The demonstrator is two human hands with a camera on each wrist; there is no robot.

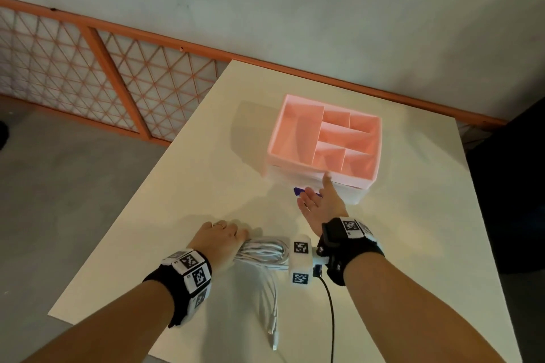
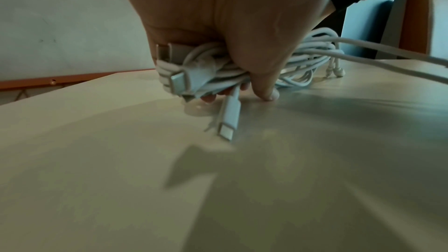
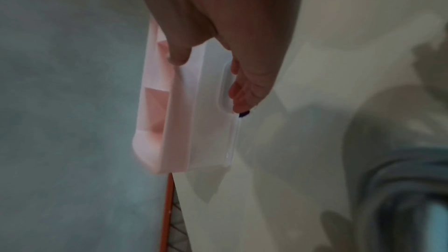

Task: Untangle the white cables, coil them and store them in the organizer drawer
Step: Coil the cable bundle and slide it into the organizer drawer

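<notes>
The bundle of white cables (image 1: pixel 265 253) lies on the near part of the cream table (image 1: pixel 206 156), looped into a rough coil with several loose ends trailing toward the near edge, their connectors (image 1: pixel 272 333) resting on the tabletop. The left hand (image 1: pixel 219 240) grips the left end of the bundle: in the left wrist view its fingers (image 2: pixel 257 64) curl round the strands, and the thumb tip presses the table just beside them. A USB-C plug (image 2: pixel 226 127) hangs out below the fist, and another plug (image 2: pixel 179 81) sticks out of the coil.

Farther back stands the pink organizer (image 1: pixel 324 138), its top divided into open compartments, with a translucent white drawer (image 1: pixel 351 194) beneath. The right hand (image 1: pixel 321 200) reaches to the drawer front, thumb up against the pink body and the other fingers extended low. In the blurred right wrist view the fingertips (image 3: pixel 242 95) seem to hook into the drawer's handle recess, though how firmly they hold it cannot be told. A small dark purple object (image 1: pixel 299 191) shows by the fingers.
</notes>
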